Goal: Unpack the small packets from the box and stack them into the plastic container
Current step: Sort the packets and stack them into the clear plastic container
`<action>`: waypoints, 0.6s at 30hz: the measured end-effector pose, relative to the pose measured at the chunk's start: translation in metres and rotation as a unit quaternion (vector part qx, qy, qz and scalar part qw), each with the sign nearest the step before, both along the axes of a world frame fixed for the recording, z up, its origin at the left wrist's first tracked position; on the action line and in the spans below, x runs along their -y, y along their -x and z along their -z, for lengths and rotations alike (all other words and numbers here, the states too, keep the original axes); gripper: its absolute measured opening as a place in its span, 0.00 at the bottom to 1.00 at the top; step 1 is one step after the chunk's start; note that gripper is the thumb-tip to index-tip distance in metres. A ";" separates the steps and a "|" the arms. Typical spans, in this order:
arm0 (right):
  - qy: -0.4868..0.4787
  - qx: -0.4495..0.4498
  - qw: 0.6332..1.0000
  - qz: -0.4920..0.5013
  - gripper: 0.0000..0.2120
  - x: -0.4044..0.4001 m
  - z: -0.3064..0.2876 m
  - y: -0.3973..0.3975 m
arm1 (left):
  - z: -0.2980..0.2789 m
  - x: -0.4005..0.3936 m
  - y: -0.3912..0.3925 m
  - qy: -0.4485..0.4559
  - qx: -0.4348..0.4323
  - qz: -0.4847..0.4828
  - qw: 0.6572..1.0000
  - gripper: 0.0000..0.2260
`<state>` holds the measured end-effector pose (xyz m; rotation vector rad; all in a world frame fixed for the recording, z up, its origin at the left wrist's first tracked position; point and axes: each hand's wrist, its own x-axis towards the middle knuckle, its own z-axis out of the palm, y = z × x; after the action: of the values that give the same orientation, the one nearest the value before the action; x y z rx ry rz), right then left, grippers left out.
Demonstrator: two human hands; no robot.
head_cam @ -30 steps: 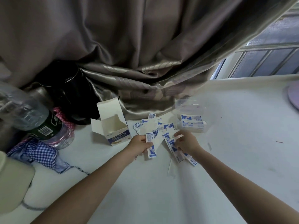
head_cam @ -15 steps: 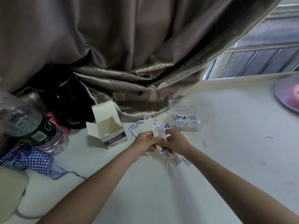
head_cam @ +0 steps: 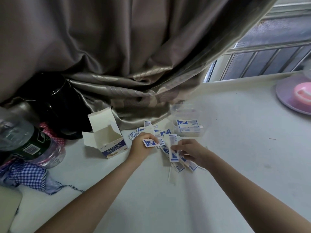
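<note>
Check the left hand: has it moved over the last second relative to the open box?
Yes. The left hand, gripping a packet, went right toward the right hand, then drew back toward the open box.

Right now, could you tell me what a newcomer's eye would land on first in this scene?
Probably the scatter of small blue-and-white packets at the centre of the white table, with the left hand gripping one and the right hand pinching another. Left of them lies an open white cardboard box; behind, a clear plastic container already holds a few packets.
</note>
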<state>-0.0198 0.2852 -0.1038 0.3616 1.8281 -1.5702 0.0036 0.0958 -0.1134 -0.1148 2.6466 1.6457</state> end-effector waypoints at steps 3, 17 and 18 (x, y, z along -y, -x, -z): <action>0.087 0.044 0.995 0.003 0.09 0.010 0.000 0.001 | 0.002 -0.005 0.000 0.064 -0.021 0.031 0.997 0.11; 0.109 0.052 0.992 0.047 0.07 0.020 -0.003 0.004 | 0.000 -0.010 -0.004 -0.180 0.168 -0.022 0.969 0.14; 0.106 0.044 0.992 0.047 0.08 0.021 -0.002 0.003 | -0.004 -0.014 -0.005 -0.230 0.188 -0.020 0.955 0.12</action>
<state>-0.0223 0.2637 -0.1019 0.4143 1.5799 -1.7658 0.0088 0.1103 -0.1094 -0.4222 1.9496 1.9696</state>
